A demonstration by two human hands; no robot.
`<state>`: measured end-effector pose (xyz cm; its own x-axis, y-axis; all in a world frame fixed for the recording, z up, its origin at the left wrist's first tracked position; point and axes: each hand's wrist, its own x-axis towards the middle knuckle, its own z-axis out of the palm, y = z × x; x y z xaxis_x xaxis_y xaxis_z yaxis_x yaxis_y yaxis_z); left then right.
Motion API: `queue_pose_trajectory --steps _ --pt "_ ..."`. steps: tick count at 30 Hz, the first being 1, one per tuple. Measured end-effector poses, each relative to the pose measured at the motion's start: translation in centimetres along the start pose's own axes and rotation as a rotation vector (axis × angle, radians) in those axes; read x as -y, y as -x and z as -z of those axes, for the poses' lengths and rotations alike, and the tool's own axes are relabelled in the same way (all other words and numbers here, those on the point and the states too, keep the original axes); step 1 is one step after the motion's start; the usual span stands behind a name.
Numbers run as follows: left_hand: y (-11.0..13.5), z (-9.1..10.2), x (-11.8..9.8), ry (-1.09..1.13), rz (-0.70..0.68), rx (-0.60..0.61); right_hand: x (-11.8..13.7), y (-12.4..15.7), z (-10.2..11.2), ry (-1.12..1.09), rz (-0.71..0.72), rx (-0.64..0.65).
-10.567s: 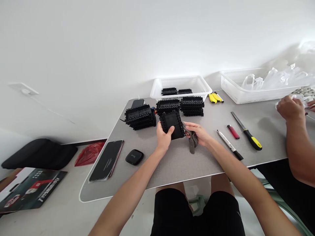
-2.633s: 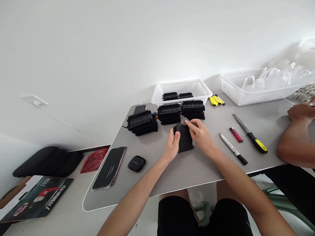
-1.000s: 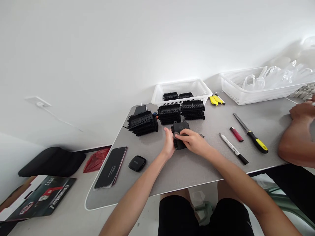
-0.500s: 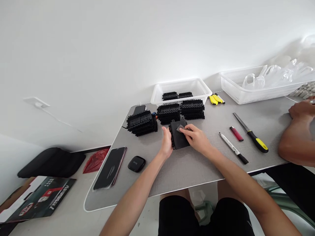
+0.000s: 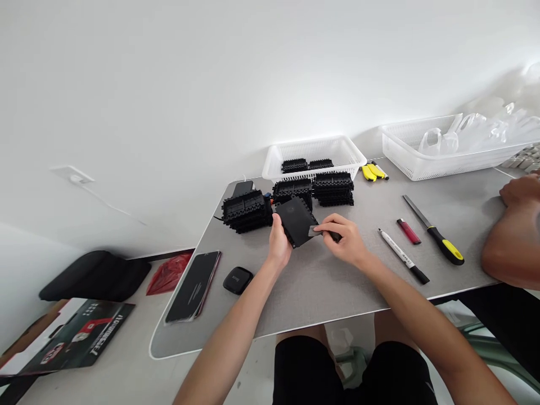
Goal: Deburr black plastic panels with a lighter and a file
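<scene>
My left hand (image 5: 280,243) grips the left edge of a flat black plastic panel (image 5: 295,219) with a toothed rim, tilted above the table. In my right hand (image 5: 343,241) is a small scraper (image 5: 314,231) with a grey blade and a dark handle. Its blade touches the panel's lower right edge or lies right beside it; I cannot tell which. Just behind the panel stand stacks of similar black panels: a left stack (image 5: 248,211), a middle stack (image 5: 292,188) partly hidden by the held panel, and a right stack (image 5: 333,188).
A white basket (image 5: 314,147) holds more black panels; another basket (image 5: 459,160) holds plastic bags. On the right lie a file (image 5: 434,230), a red lighter (image 5: 409,231) and a marker (image 5: 404,256). A phone (image 5: 193,287) and black case (image 5: 237,280) lie left. A co-worker's arm (image 5: 512,236) rests at right.
The panel has turned and tilted in my left hand, moving slightly left. My right hand has shifted the scraper from the panel's face to its lower right edge.
</scene>
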<state>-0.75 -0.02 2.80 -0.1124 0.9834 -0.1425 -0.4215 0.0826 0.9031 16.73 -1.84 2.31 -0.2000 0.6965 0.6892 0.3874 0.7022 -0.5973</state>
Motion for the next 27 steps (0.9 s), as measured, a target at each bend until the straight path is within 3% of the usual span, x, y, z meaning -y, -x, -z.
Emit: queue_pose_trajectory --steps 2,5,7,9,13,17,21,27 --pt "0.0 0.0 0.1 0.015 -0.019 -0.001 -0.2 0.0 -0.2 0.048 0.0 0.01" --pt "-0.3 0.4 0.2 0.026 -0.118 -0.014 -0.6 0.2 -0.4 0.171 -0.035 0.144" --pt "-0.6 0.7 0.3 0.014 -0.188 -0.013 -0.9 0.2 -0.4 0.225 -0.11 0.215" --pt "-0.9 1.1 0.5 -0.04 -0.266 -0.003 -1.1 0.0 -0.3 0.207 -0.227 0.174" --pt "-1.0 1.6 1.2 -0.392 -0.544 0.067 -1.4 -0.7 0.4 -0.023 -0.573 -0.033" --pt "-0.4 1.7 1.5 -0.857 -0.959 0.271 -1.9 -1.4 1.0 -0.358 -0.894 -0.115" --pt "-0.1 1.7 1.4 -0.989 -1.292 0.431 -1.9 -1.7 1.2 -0.677 -1.027 -0.166" --pt "-0.3 1.9 1.3 -1.038 -1.358 0.416 -1.7 -1.5 1.1 -0.713 -0.999 -0.053"
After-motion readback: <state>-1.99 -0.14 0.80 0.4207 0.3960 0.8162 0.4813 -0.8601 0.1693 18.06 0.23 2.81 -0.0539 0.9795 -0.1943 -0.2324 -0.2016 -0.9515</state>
